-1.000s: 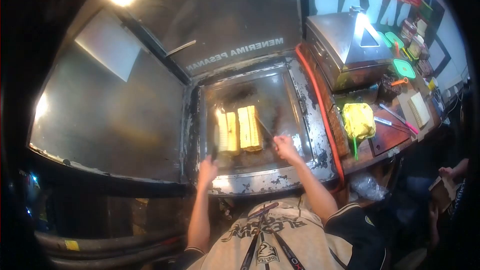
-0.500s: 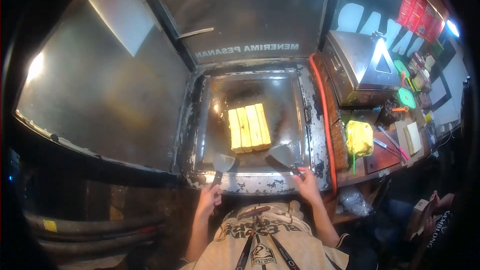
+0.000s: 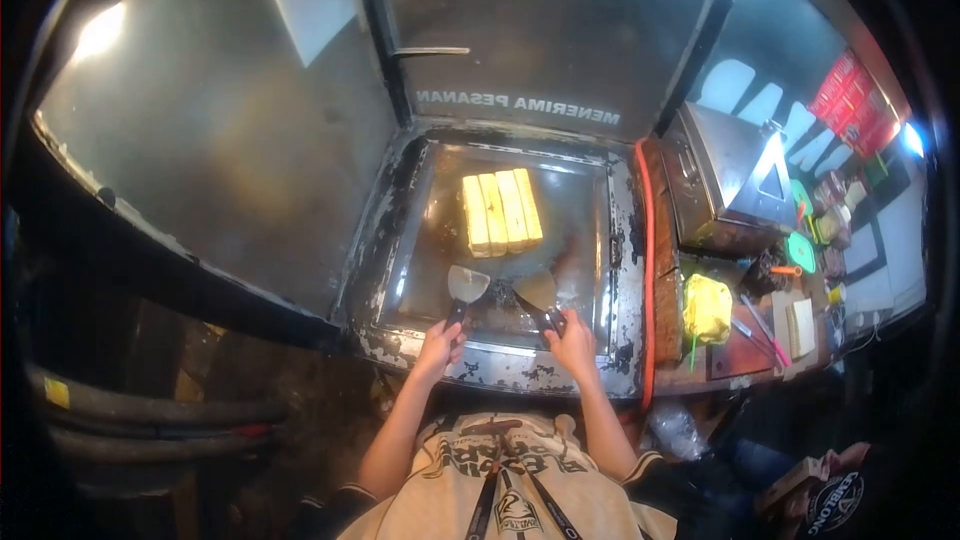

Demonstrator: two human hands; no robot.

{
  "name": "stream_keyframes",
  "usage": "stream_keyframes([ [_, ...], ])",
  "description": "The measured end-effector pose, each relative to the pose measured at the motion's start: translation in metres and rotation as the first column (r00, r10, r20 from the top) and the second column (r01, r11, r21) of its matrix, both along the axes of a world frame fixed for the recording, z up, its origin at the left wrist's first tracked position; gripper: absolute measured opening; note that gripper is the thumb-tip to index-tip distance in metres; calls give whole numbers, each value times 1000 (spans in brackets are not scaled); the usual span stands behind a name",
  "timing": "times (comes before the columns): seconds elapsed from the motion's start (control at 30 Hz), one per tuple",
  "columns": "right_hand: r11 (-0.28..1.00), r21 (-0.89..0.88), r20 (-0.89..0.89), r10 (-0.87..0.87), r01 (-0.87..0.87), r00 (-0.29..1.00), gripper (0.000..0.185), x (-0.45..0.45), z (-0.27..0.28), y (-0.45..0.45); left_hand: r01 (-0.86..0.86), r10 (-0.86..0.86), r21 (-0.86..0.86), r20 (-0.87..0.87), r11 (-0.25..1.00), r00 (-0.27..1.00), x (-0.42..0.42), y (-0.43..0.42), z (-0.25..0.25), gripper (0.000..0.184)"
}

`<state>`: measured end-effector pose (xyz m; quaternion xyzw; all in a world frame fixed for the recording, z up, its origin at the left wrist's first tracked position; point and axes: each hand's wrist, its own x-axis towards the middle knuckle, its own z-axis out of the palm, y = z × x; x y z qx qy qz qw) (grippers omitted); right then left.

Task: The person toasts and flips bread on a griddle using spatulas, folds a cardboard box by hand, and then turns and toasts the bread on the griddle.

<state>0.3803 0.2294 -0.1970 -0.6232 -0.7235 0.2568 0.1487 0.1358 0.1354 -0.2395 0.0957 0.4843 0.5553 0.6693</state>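
A yellow block of bread [image 3: 502, 212], divided lengthwise into several strips, sits toward the back of the flat metal griddle [image 3: 577, 198]. My left hand [image 3: 440, 348] is closed around the dark handle of a wide-bladed scraper [image 3: 467, 284]. Its pale blade lies over the griddle, in front of the bread's near left corner and apart from it. In my right hand [image 3: 572, 342] is a second scraper [image 3: 536, 289], its blade angled inward toward the first. A small gap separates this blade from the near side of the bread.
An orange-red hose [image 3: 649, 270] runs along the griddle's right side. Beyond it stand a steel box [image 3: 720, 180], a yellow plastic-looking bundle [image 3: 707, 308], a notepad [image 3: 801, 328] and a pink-handled tool [image 3: 778, 350]. Glass panels [image 3: 220, 160] enclose the left and back.
The bread has shifted farther back on the griddle. Both scrapers have moved forward and closer together, still in my hands. The camera view has turned slightly.
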Motion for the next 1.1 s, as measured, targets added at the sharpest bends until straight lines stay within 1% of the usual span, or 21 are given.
stream_keyframes([
  [0.07,997,41,57,61,-63,996,38,9,10,-7,-11,10,-34,-12,999,1000,2,-23,6,11],
  [0.13,988,57,123,136,-143,983,35,13,27,-12,-55,58,-62,56,997,997,5,-46,10,11],
  [0.23,959,45,60,277,-280,959,30,-11,64,-11,-109,119,-81,129,991,984,6,-75,18,9],
  [0.33,875,171,65,449,-453,891,28,-71,85,6,-166,177,-92,135,982,975,4,-92,23,9],
  [0.4,821,269,150,480,-503,864,24,-124,75,34,-190,198,-72,127,979,972,-1,-99,21,9],
  [0.47,767,331,252,490,-550,835,22,-178,42,76,-208,211,-48,92,977,973,-5,-104,20,11],
  [0.53,737,389,333,448,-554,830,23,-225,20,110,-230,231,-23,69,973,970,-12,-110,22,14],
  [0.63,754,374,371,411,-539,833,19,-261,0,135,-268,268,-3,62,963,962,-20,-123,36,13],
  [0.67,713,369,413,449,-596,793,18,-264,-6,137,-280,280,-5,62,960,958,-23,-129,40,11],
  [0.73,622,343,495,517,-704,698,16,-267,-8,132,-310,310,-12,70,951,948,-29,-141,43,12],
  [0.77,583,280,522,574,-762,631,15,-264,-11,126,-327,327,-14,80,945,942,-32,-147,41,12],
  [0.83,499,142,563,670,-855,484,14,-250,22,96,-352,354,-36,75,935,932,-37,-156,43,13],
  [0.93,427,-12,617,715,-904,330,15,-234,55,73,-369,369,-8,58,929,928,-47,-166,44,15],
  [1.0,456,-15,593,720,-890,359,16,-235,58,85,-373,372,0,42,928,927,-53,-171,42,21],
  [1.03,472,-16,581,722,-882,376,16,-239,59,93,-376,375,6,41,927,926,-56,-172,42,21],
  [1.1,565,136,546,642,-814,537,16,-252,42,109,-375,374,15,37,927,927,-61,-173,42,20],
])
